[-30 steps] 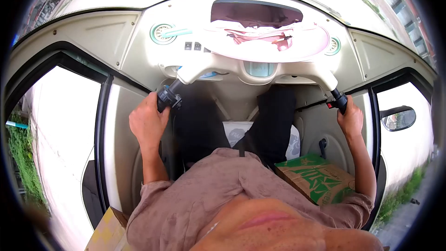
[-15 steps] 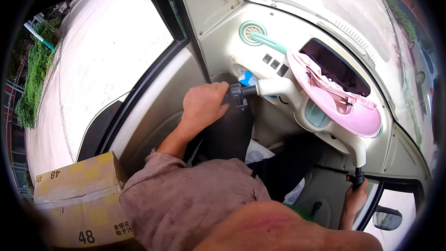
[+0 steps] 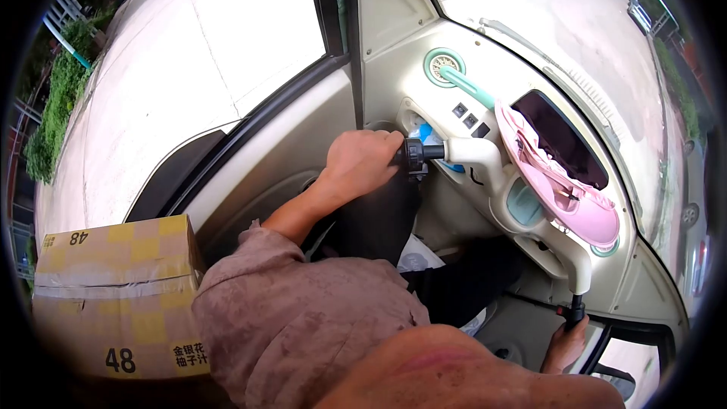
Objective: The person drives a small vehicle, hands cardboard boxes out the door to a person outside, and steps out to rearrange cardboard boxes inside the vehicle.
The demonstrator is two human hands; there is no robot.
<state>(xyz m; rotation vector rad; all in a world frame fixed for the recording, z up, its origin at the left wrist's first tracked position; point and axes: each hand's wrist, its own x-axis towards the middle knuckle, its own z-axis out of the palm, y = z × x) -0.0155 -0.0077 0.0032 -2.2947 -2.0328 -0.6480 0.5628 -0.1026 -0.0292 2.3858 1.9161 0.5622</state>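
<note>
My left hand (image 3: 362, 163) is closed around the left grip of a white handlebar (image 3: 477, 155), against its black collar (image 3: 415, 156). At the lower right, my right hand (image 3: 565, 345) wraps round the black right grip (image 3: 573, 318), which carries a small red switch. Part of that hand lies behind the grip. A pink visor hat (image 3: 560, 201) with gathered fabric lies between the handlebar and the dashboard, covering part of both. My dark-trousered legs are under the handlebar.
Left of me stands a taped cardboard box (image 3: 121, 333) marked 48. The dashboard has a dark screen (image 3: 560, 136), switches (image 3: 469, 120) and a round green-rimmed vent (image 3: 444, 67). Blue-and-white packaging (image 3: 425, 134) sits in a cubby. Pale pavement and parked cars (image 3: 691, 216) show through the windows.
The view has turned, so the box sits further left and the dashboard lower and to the right. My left hand's thumb and fingers now close round the grip. My right hand keeps its hold.
</note>
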